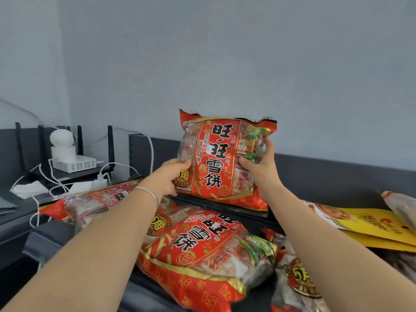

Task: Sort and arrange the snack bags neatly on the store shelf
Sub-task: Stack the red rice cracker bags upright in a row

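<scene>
A large red snack bag [216, 154] with black characters stands upright against the grey wall on the dark top shelf [326, 176]. My left hand [173, 174] grips its lower left side, and my right hand [261, 163] grips its right edge. Another red bag [198, 248] lies flat in front of it, below my arms. A third red bag [94, 199] lies flat to the left. Part of one more red bag [295, 284] shows at the bottom right.
Yellow flat packages [369, 226] lie on the right, with another bag's corner [400, 208] beyond them. On the left stand a white camera [62, 143], a white router box [76, 163], black antennas and several white cables [45, 176].
</scene>
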`<state>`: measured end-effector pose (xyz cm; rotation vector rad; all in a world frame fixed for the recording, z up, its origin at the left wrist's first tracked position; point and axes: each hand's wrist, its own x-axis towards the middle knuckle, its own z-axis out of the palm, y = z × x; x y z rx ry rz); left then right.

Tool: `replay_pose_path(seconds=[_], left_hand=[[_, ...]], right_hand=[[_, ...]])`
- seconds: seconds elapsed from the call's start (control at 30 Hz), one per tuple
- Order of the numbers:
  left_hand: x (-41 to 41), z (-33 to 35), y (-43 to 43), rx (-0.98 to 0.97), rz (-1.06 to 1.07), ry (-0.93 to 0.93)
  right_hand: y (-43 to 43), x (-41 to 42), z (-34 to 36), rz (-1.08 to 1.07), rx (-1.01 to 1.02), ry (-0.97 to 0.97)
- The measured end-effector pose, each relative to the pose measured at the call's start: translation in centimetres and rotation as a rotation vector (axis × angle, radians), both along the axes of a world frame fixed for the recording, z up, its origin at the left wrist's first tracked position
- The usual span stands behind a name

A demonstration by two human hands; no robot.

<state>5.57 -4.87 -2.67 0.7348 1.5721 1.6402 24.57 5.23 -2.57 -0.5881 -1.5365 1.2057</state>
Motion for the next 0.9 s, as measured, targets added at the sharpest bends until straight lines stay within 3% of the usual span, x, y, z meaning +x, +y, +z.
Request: replay_pose_path(seconds=[0.1,0.2,0.3,0.43,0.7,0.9], left_hand=[[-0.9,-0.7,1.2,0.013,0.032,0.018],[-2.2,-1.0,2.3,-0.014,0.028,0.154],[-3.6,-1.9,3.0,-0.206,0.039,0.351],[-5.2,-3.4,3.4,-0.248,-0.013,0.386],[-6.9,-3.5,3.7,-0.172,-0.132,0.423],[-6.7,-2.8,2.8,-0.108,0.112,0.525]], right_hand=[[1.2,-1.0,-0.8,-0.02,-0.009,-0.02],[1.7,-1.9,-1.5,-0.052,0.008,-0.074],[1.7,-2.9,-2.4,-0.173,0.093,-0.316],[1.3,-4.4,-4.1,-0.257,0.035,-0.593],[0.5,-5.1,-4.3,-0.32,-0.133,-0.664],[-2.4,-3.2,-3.1,-0.412,-0.156,-0.691]])
